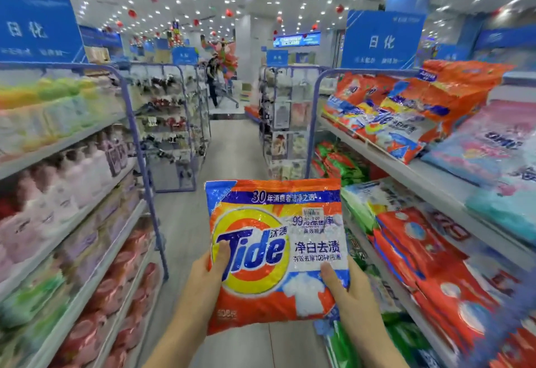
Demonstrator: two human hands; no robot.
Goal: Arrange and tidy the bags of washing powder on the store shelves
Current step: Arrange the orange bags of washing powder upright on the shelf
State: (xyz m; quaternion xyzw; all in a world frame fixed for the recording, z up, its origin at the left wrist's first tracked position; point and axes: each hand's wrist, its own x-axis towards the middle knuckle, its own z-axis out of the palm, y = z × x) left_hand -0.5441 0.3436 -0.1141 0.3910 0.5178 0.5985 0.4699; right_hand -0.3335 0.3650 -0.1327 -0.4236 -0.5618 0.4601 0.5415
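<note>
The bag of washing powder [275, 251] is glossy plastic film, crinkled and catching the lights. The stacked bags [406, 106] along the front edge of the right-hand shelf [429, 176] show the same shiny, wrinkled film. The shelf board looks smooth and matt, its frame [313, 124] painted metal tube.

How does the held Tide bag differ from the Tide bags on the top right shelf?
The held bag is upright, facing the camera; the shelf bags lie piled, overlapping. The left hand and right hand grip the held bag; the shelf bags rest untouched. Both are orange Tide packs.
</note>
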